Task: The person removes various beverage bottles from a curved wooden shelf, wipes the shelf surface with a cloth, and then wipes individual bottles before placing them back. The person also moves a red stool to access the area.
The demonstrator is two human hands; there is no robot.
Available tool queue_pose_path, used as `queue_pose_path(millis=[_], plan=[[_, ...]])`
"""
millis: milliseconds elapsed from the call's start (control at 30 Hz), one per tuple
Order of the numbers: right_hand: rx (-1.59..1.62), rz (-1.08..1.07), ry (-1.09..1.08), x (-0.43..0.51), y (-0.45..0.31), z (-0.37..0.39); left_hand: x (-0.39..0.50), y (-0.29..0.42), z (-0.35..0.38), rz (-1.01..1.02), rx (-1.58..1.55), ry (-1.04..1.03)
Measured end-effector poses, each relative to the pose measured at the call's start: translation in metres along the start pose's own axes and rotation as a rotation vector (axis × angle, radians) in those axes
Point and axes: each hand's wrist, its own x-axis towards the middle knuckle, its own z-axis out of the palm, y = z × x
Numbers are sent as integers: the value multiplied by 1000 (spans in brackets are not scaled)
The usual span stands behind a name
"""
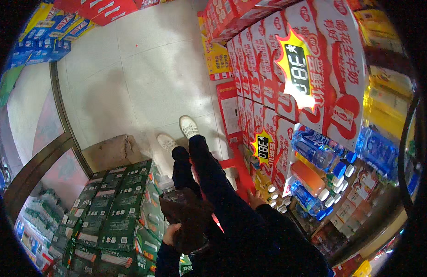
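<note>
At the bottom centre, my left hand (pixel 171 233) grips a dark brown cloth (pixel 185 218). A clear plastic bottle top (pixel 165 183) shows above the cloth; whether the hand holds the bottle through it is hidden. My right hand (pixel 256 200), lower right of centre, lies against a red plastic object (pixel 243 180), perhaps a stool or chair. Its fingers are partly hidden, so its grip is unclear. Just right of that hand are bottles of yellow drink (pixel 263 185) with white caps.
Green cartons (pixel 113 214) are stacked at lower left beside a door frame (pixel 62 138) and a cardboard piece (pixel 111 152). Red and white drink cartons (pixel 268 69) stand at right, with blue-capped water bottles (pixel 317 152) near them. Pale floor tiles (pixel 158 69) lie ahead.
</note>
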Motion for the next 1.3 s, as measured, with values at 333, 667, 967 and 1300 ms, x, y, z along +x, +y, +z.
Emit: queue_pose_path(millis=[333,667,967,1300], plan=[[-64,-138,251,58,27,-16,67,-24,12,421,251,-267],[-191,-266,442,60,29,-60,-25,-131,72,865,352,-827],[176,-783,1053,-104,31,-70,-87,-156,117,936,378,-1113],[585,-1697,371,-302,-122,-68,-50,-148,83,1385,335,-670]])
